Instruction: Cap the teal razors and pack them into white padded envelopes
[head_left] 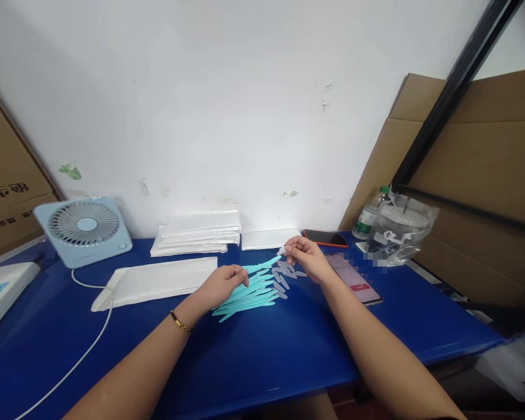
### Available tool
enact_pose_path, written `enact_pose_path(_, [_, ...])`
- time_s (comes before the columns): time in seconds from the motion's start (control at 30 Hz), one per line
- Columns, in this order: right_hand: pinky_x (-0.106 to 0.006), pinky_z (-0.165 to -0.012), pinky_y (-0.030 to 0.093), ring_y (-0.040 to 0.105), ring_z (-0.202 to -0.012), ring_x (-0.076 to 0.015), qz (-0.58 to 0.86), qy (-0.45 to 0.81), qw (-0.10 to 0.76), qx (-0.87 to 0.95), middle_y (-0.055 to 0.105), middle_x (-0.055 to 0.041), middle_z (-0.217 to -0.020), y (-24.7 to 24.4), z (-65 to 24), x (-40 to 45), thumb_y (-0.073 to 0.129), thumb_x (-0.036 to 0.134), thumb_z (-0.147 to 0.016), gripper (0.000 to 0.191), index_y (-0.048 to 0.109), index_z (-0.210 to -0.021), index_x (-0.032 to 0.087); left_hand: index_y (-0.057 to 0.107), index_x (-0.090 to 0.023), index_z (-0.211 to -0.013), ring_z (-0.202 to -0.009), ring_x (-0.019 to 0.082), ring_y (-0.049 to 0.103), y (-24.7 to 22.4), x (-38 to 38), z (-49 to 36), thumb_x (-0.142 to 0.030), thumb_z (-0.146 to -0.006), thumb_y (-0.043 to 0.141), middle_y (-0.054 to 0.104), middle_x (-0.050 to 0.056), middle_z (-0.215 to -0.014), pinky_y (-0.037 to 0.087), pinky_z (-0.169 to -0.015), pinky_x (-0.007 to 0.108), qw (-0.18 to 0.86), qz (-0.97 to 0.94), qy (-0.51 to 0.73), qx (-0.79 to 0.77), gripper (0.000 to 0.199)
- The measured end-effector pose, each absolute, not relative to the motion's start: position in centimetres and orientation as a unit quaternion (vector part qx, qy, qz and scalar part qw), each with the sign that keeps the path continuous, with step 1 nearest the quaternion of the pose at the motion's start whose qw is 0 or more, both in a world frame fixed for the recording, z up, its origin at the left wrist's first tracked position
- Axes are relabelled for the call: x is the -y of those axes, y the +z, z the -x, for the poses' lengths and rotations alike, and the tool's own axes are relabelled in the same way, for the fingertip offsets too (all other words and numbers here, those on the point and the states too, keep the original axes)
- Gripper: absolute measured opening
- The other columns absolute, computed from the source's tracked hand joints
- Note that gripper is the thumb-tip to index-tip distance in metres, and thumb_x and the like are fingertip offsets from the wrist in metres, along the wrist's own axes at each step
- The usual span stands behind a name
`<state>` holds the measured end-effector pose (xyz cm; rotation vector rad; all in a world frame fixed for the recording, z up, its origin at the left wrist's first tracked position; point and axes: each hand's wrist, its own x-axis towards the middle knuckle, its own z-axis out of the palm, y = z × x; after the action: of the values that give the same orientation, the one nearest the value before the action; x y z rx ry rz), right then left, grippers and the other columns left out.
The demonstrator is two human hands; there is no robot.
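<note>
Several thin turquoise sticks (249, 298) lie in a loose pile on the blue table, with small translucent pieces (284, 273) at their right ends. My left hand (230, 284) is closed over the left part of the pile, its fingers around a turquoise stick (266, 264) that points up to the right. At that stick's tip, my right hand (304, 255) pinches a small translucent piece (282, 251) between thumb and forefinger. Whether the piece and the tip touch is too small to tell.
A blue fan (86, 224) with a white cable stands at left. White packets (196, 230) lie by the wall, a flat white bag (157, 283) nearer. Two phones (354, 277) (328, 238), a bottle (367, 219) and a bagged cup (400, 227) are at right.
</note>
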<state>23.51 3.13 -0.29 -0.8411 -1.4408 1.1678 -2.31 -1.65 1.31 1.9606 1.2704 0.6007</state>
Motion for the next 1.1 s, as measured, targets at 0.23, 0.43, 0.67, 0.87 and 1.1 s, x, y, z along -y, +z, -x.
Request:
enact_pose_path(0.23, [-0.022, -0.047, 0.041, 0.050, -0.049, -0.0080, 0.352, 0.485, 0.525, 0.604, 0.058, 0.0010, -0.064, 0.1, -23.9, -2.9, 0.069, 0.035, -0.073, 0.022, 0.060, -0.080, 0.016, 0.062, -0.018, -0.072, -0.051, 0.011, 0.031, 1.5, 1.5, 2.3, -0.056, -0.083, 0.036, 0.034, -0.004, -0.055, 0.027, -0.049, 0.023, 0.369, -0.737, 0.246, -0.511, 0.047])
enact_pose_path(0.43, [-0.023, -0.047, 0.043, 0.050, -0.049, -0.0086, 0.356, 0.487, 0.501, 0.620, 0.058, 0.0009, -0.063, 0.3, -23.2, -2.4, 0.070, 0.038, -0.071, 0.025, 0.060, -0.078, 0.016, 0.062, -0.018, -0.072, -0.051, 0.012, 0.032, 1.5, 1.5, 2.2, -0.055, -0.082, 0.036, 0.036, -0.004, -0.054, 0.029, -0.049, 0.023, 0.361, -0.738, 0.246, -0.515, 0.046])
enact_pose_path(0.67, [-0.022, -0.046, 0.041, 0.049, -0.047, -0.0079, 0.354, 0.480, 0.512, 0.619, 0.057, 0.0014, -0.061, 0.2, -23.3, -2.5, 0.069, 0.036, -0.072, 0.022, 0.060, -0.077, 0.016, 0.063, -0.018, -0.071, -0.054, 0.012, 0.035, 1.7, 1.3, 2.5, -0.052, -0.083, 0.036, 0.043, -0.002, -0.059, 0.030, -0.051, 0.024, 0.348, -0.743, 0.250, -0.514, 0.045])
enact_pose_path(0.87, [-0.023, -0.048, 0.044, 0.051, -0.048, -0.0087, 0.356, 0.483, 0.508, 0.618, 0.058, 0.0009, -0.062, 0.3, -23.0, -2.3, 0.070, 0.038, -0.070, 0.025, 0.061, -0.077, 0.016, 0.064, -0.017, -0.070, -0.057, 0.013, 0.039, 1.6, 1.1, 2.7, -0.051, -0.083, 0.036, 0.048, -0.001, -0.063, 0.034, -0.055, 0.025, 0.335, -0.753, 0.254, -0.506, 0.046])
enact_pose_path(1.1, [-0.024, -0.051, 0.046, 0.057, -0.052, -0.0110, 0.343, 0.520, 0.452, 0.639, 0.063, 0.0000, -0.060, -0.6, -21.7, -2.0, 0.072, 0.038, -0.070, 0.026, 0.063, -0.081, 0.016, 0.065, -0.019, -0.073, -0.052, 0.013, 0.042, 0.9, 0.9, 2.6, -0.050, -0.085, 0.034, 0.049, -0.002, -0.057, 0.032, -0.052, 0.025, 0.308, -0.771, 0.231, -0.508, 0.045])
